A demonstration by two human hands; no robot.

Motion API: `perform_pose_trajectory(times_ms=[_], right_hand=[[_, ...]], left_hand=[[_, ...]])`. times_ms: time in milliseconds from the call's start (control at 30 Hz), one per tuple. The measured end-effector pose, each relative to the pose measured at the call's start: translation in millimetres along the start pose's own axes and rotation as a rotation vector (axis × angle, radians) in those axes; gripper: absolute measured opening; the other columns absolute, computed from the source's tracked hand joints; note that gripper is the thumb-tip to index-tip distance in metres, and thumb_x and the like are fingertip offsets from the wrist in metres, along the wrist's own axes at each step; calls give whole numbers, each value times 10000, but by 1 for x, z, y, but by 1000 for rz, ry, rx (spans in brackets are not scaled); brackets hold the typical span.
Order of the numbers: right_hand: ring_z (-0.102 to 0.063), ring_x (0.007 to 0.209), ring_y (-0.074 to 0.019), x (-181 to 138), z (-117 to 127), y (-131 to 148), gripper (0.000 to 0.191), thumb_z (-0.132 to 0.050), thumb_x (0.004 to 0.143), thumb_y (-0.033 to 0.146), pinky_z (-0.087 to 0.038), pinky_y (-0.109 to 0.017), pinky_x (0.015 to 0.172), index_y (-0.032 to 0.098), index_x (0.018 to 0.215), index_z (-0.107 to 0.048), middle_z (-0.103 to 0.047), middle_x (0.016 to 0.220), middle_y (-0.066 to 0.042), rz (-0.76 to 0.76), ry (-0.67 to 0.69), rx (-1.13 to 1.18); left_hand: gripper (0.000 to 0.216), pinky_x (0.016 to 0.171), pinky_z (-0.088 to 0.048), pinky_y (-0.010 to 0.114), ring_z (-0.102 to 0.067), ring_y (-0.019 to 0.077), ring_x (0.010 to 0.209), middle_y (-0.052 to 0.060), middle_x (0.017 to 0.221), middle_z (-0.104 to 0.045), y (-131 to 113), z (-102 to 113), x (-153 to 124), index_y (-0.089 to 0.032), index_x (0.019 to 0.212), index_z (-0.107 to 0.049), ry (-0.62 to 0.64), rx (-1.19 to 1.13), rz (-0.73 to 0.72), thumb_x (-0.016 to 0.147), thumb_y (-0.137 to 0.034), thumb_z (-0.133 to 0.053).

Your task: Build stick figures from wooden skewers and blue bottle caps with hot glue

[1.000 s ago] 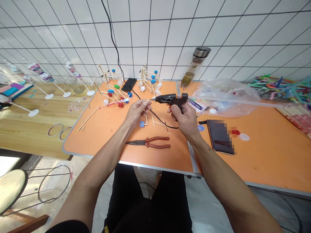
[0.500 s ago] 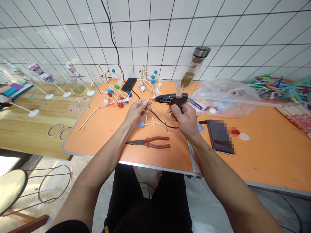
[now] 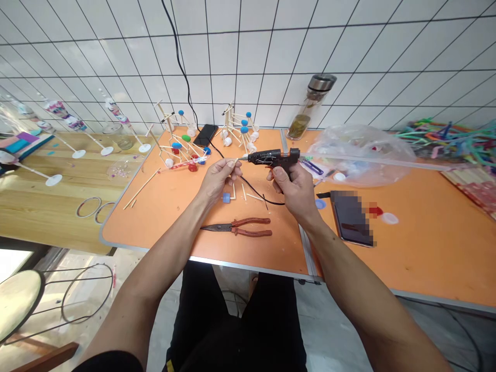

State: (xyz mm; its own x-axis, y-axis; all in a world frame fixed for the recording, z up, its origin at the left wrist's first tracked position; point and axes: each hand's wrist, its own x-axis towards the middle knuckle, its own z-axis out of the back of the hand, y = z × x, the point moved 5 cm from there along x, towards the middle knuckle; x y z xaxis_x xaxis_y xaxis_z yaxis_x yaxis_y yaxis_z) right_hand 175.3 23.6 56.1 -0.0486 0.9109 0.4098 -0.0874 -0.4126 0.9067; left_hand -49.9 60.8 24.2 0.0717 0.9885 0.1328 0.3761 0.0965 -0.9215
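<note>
My right hand (image 3: 296, 183) is wrapped around the handle of a black hot glue gun (image 3: 267, 157), its nozzle pointing left. A long clear glue stick (image 3: 349, 160) sticks out of the gun's back end. At the nozzle, the fingertips of my left hand (image 3: 220, 178) pinch a small pale wooden stick (image 3: 236, 160), mostly hidden by the fingers. Below the hands lie pliers (image 3: 251, 227) with red-brown handles, a small blue cube (image 3: 226, 198) and short cut sticks (image 3: 253, 197). Beyond my left hand stands a stick model (image 3: 186, 147) with coloured balls and a red-and-white striped piece.
Another stick model (image 3: 236, 126) and a black phone (image 3: 205, 135) are near the wall. A glass bottle (image 3: 304, 111) stands behind the gun. Rightward are a plastic bag (image 3: 364, 150), another phone (image 3: 351, 219) and colourful strips (image 3: 445, 139). A black cord (image 3: 178, 46) hangs down the wall.
</note>
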Motion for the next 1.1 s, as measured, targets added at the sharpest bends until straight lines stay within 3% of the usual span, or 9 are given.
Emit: perform_pose_trajectory(times_ms=[1100], right_hand=[[-468,577,-145,0,0,0,657,-754,943,905,-327,-317,533,256,886,-672,-566,683,19,-26,4,-11]], left_hand=[[304,495,-398,185,-570,73,559,1,722,-734,-2,-6,-3,-167,911,-780,-1,19,37,999,-438,-887]])
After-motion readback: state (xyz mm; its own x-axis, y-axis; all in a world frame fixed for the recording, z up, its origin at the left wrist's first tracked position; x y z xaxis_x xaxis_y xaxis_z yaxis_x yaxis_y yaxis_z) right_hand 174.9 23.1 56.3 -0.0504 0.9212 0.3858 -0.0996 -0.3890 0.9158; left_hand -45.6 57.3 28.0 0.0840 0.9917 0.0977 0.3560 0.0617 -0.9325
